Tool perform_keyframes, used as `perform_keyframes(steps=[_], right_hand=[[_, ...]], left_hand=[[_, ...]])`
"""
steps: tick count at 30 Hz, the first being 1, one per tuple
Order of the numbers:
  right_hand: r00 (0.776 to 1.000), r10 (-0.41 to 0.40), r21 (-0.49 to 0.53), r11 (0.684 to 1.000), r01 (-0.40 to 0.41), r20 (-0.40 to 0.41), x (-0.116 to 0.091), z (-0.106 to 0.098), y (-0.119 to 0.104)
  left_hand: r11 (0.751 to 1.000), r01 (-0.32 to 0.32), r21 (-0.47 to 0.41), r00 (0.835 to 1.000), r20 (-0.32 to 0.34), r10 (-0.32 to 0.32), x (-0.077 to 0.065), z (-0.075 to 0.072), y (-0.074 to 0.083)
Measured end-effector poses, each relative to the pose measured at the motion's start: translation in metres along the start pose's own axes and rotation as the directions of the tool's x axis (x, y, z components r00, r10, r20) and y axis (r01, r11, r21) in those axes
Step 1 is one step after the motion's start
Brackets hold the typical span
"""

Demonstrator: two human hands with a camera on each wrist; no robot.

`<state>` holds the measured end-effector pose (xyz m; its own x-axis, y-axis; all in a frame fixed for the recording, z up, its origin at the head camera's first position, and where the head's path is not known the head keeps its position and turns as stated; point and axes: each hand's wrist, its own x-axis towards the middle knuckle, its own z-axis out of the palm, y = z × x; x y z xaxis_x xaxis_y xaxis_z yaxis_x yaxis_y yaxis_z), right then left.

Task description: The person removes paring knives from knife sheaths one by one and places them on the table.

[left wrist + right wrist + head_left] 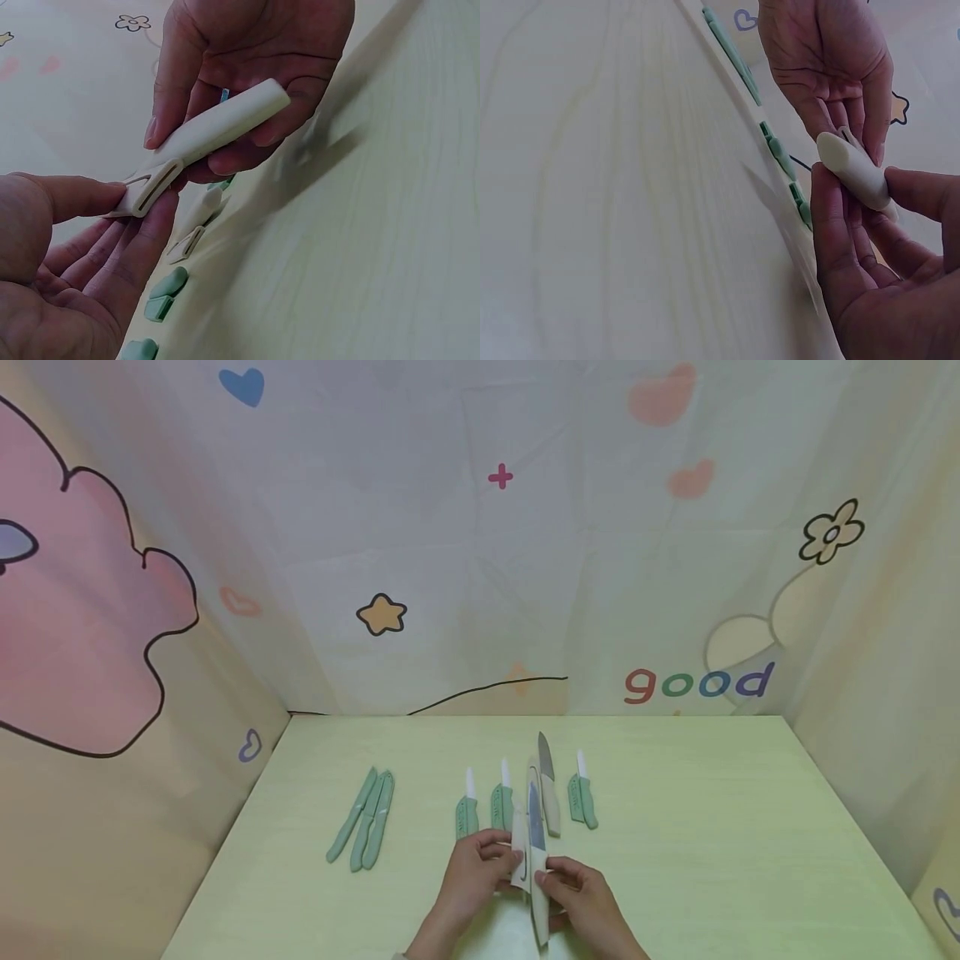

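Observation:
My left hand (476, 870) pinches a cream knife sheath (150, 193) between thumb and fingers, near the sheath's slotted end. In my right hand (583, 893) is a kitchen knife (539, 893), gripped by its cream handle with thumb on one side and fingers on the other. Its grey blade points away from me, bare in the head view and alongside the sheath. Both hands are raised over the near part of the table. Just beyond them lies a second cream-handled knife (551, 806) with a grey blade, its own cream sheath next to it.
Small green knives with white blades lie beside green sheaths: one knife (587, 797) to the right, two others (471, 783) left of centre. Several green pieces (365, 827) form a fanned group farther left. A printed curtain (525, 568) encloses the pale table (712, 860).

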<state>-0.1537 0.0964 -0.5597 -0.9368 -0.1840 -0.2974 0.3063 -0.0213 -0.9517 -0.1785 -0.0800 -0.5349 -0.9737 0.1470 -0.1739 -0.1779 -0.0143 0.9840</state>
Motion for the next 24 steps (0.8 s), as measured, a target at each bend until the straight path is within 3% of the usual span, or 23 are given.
perform_keyframes(steps=[5,14,24], right_hand=[[1.0,-0.005,-0.002,1.0,0.006,0.005,0.003,-0.001,0.003],[1.0,0.011,-0.025,1.0,-0.012,-0.008,0.004,-0.002,0.004],[1.0,0.016,-0.006,1.0,-0.017,-0.008,0.005,-0.004,0.006]], left_hand=[[0.999,-0.035,-0.001,0.999,0.006,0.035,-0.008,0.002,0.004],[1.0,-0.002,-0.009,1.0,0.011,0.003,0.003,0.001,-0.026],[1.0,-0.004,-0.009,1.0,0.019,0.004,0.001,0.002,-0.035]])
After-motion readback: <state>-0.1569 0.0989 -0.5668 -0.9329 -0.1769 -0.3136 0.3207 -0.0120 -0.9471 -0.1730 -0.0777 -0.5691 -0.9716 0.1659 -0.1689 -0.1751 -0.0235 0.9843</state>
